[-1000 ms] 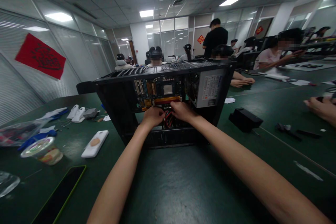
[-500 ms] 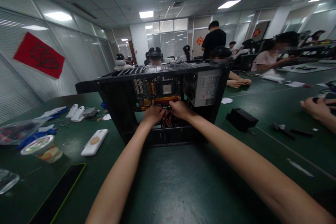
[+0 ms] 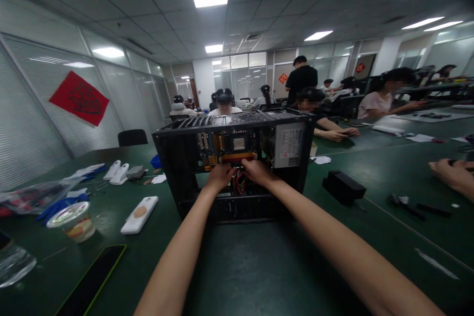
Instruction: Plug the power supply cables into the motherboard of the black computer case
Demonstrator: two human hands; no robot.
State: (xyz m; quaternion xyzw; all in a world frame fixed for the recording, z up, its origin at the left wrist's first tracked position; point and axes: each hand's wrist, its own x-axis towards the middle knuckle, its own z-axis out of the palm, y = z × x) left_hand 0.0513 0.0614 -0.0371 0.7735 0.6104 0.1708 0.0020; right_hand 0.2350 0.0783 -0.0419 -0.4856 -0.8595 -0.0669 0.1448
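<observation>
An open black computer case point(image 3: 177, 168) stands on its side on the green table point(image 3: 252, 266), its motherboard point(image 3: 222, 145) facing me and a grey power supply point(image 3: 289, 144) at the right. Both my arms reach into it. My left hand point(image 3: 220, 177) is curled closed just below the motherboard's lower edge, beside a bundle of red and black cables point(image 3: 240, 183). My right hand point(image 3: 257, 172) is closed too, fingers bent at the same edge above the cables. What either hand pinches is hidden by the fingers.
On the left lie a white phone point(image 3: 139, 215), a dark phone with a green rim point(image 3: 92, 281), a sealed plastic cup point(image 3: 72, 221), white parts and blue gloves. A black box point(image 3: 343, 186) and small tools lie on the right, near another person's hand point(image 3: 454, 177). Several people sit behind.
The camera tilted up and shifted, so the case sits lower and more to the right in view. Both hands stay closed at the same spot inside the case.
</observation>
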